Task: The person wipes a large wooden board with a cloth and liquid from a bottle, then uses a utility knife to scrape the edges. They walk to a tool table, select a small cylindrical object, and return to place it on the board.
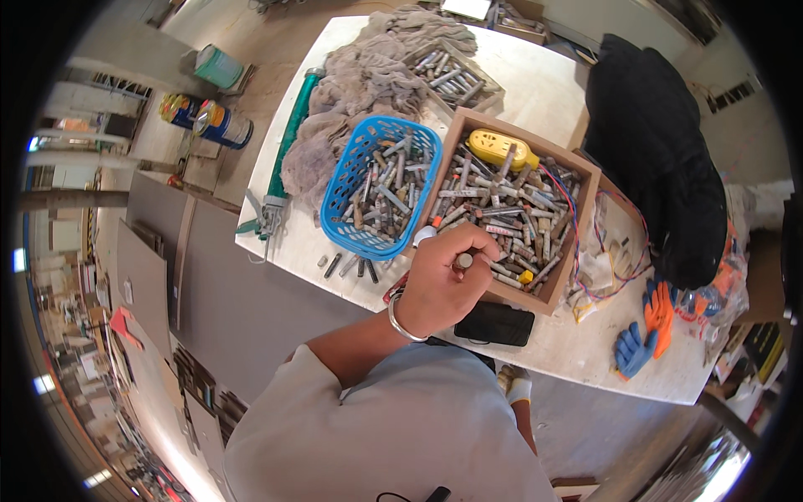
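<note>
My left hand (pixel 443 280), with a silver bangle at the wrist, is closed above the near edge of a brown box (pixel 523 299). A short stick (pixel 463 261) is pinched in its fingers, one round end showing. The box holds many short, worn sticks (pixel 519 209) in browns and greys, with a yellow power strip (pixel 502 149) on top at the far side. Just left stands a blue plastic basket (pixel 372 248) of similar sticks. Below the table edge, a white cuff (pixel 520 390) on a bare limb may belong to my right hand; fingers cannot be made out.
A black phone (pixel 495 325) lies before the box. Blue and orange gloves (pixel 636 350), red and blue wires, and a black garment (pixel 652 159) are rightward. Leftward lie loose sticks, a green caulking gun (pixel 288 151) and rags (pixel 360 75). Another stick tray (pixel 492 99) stands behind.
</note>
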A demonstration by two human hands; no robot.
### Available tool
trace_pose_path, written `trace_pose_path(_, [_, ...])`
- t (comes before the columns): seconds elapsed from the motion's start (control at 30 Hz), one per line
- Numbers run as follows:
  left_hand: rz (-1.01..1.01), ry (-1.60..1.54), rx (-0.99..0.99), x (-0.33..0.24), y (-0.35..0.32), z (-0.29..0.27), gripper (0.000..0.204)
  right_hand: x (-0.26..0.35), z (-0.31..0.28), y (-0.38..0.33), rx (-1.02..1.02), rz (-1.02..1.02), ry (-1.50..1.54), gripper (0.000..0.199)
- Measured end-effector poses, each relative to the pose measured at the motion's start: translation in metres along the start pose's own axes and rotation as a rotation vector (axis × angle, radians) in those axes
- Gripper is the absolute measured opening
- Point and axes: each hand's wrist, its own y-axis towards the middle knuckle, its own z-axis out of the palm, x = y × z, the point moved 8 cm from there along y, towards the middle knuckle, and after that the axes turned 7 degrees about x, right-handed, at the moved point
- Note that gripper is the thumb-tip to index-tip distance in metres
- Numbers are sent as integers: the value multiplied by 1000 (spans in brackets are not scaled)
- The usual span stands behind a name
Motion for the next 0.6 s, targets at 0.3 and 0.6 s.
trace_pose_path(0.3, [-240, -251, -115, 58, 5, -1, 12, 30, -21, 46, 99, 94, -142, 25])
trace_pose_path(0.6, [-230, -471, 143, 55, -11, 32, 24, 99, -4, 30, 17, -2, -403, 26])
